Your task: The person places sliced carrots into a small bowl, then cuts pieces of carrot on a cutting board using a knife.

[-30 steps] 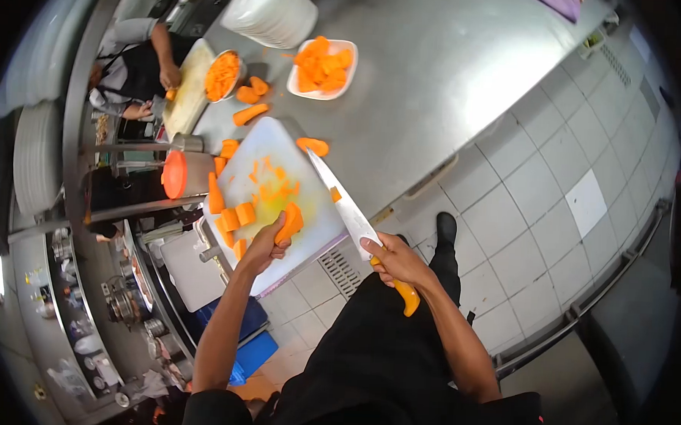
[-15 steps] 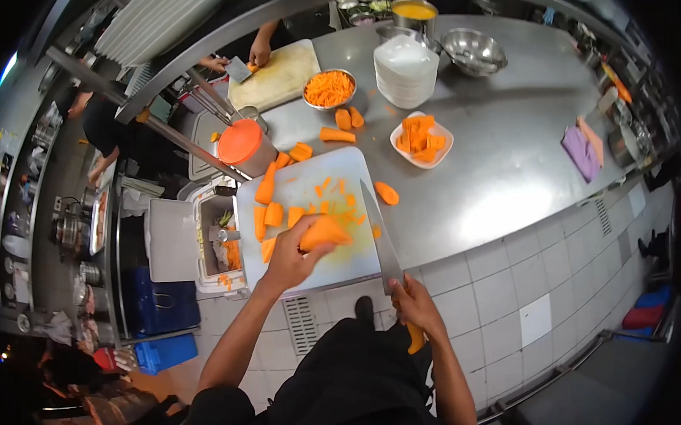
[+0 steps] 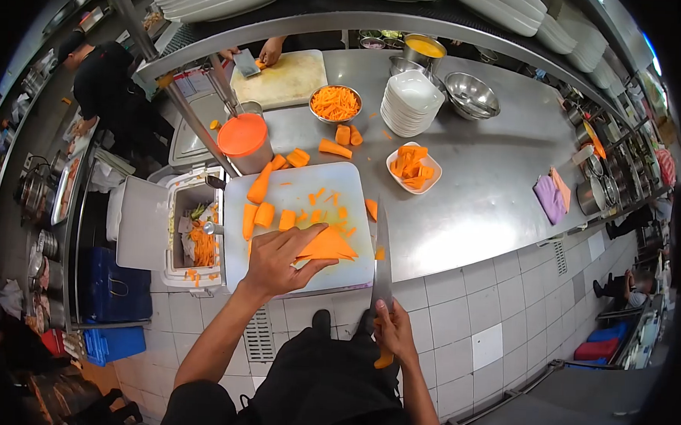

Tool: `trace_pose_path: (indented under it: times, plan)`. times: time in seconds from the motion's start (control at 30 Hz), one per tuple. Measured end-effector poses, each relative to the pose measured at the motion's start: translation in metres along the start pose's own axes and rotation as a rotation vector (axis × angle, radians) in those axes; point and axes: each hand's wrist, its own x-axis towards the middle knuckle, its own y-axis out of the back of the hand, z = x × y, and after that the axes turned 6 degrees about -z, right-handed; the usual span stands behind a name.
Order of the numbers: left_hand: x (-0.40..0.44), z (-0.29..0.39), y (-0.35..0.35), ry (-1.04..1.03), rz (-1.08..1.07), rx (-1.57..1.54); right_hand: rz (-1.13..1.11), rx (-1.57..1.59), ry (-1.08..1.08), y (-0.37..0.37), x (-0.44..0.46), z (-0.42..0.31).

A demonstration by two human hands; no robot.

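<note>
My left hand [image 3: 281, 261] has its thumb and fingers around a fanned stack of carrot slices [image 3: 330, 245] low over the white cutting board [image 3: 359, 213]. Gripped in my right hand [image 3: 396, 329] is a large kitchen knife [image 3: 383, 271] with a yellow-orange handle. Its blade points away from me along the board's right edge, and a small bit of carrot clings to it. Small carrot scraps and carrot chunks [image 3: 264, 214] lie on the board. A square white bowl [image 3: 437, 176] of carrot pieces stands beyond it to the right.
Left of the board is an open bin [image 3: 173, 266] with peelings. Behind stand an orange-lidded tub [image 3: 246, 140], a steel bowl of carrot strips [image 3: 334, 121] and stacked white bowls [image 3: 409, 109]. Across the counter, a co-worker's hand [image 3: 271, 51] is at another board. A steel shelf rail crosses overhead.
The carrot in my left hand now shows as fanned slices, lower over the board. My right hand keeps the knife beside the board. The camera view has tilted up and shifted.
</note>
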Motion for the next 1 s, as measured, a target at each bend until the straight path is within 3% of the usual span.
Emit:
trace_pose_path:
  times: [0.17, 0.23, 0.37, 0.43, 0.57, 0.63, 0.73, 0.83, 1.0]
  plan:
    - [-0.011, -0.007, -0.018, 0.039, 0.057, -0.07, 0.001, 0.017, 0.054, -0.007, 0.001, -0.007]
    - [-0.022, -0.013, -0.038, 0.26, -0.049, 0.0, 0.034, -0.114, 0.091, -0.009, 0.01, 0.0]
    - [-0.098, -0.069, -0.123, 0.416, -0.112, -0.059, 0.079, -0.321, 0.02, -0.011, 0.029, 0.003]
    - [-0.125, -0.087, -0.146, 0.476, -0.115, 0.085, 0.086, -0.348, 0.016, -0.013, 0.033, 0.003]
    - [-0.11, -0.054, -0.116, 0.579, -0.096, 0.068, 0.08, -0.436, 0.147, -0.008, 0.038, 0.021]
    - [-0.108, -0.05, -0.113, 0.582, 0.09, -0.066, 0.071, -0.441, 0.12, -0.011, 0.034, 0.018]
    - [-0.069, -0.043, -0.111, 0.568, 0.158, -0.08, 0.045, -0.505, 0.215, -0.017, 0.047, 0.024]
    - [-0.03, -0.042, -0.122, 0.496, 0.106, -0.046, -0.032, -0.463, 0.063, -0.044, 0.041, -0.03]
    - [-0.023, -0.107, -0.148, 0.549, 0.113, 0.169, -0.003, -0.407, 0.027, -0.052, 0.05, -0.048]
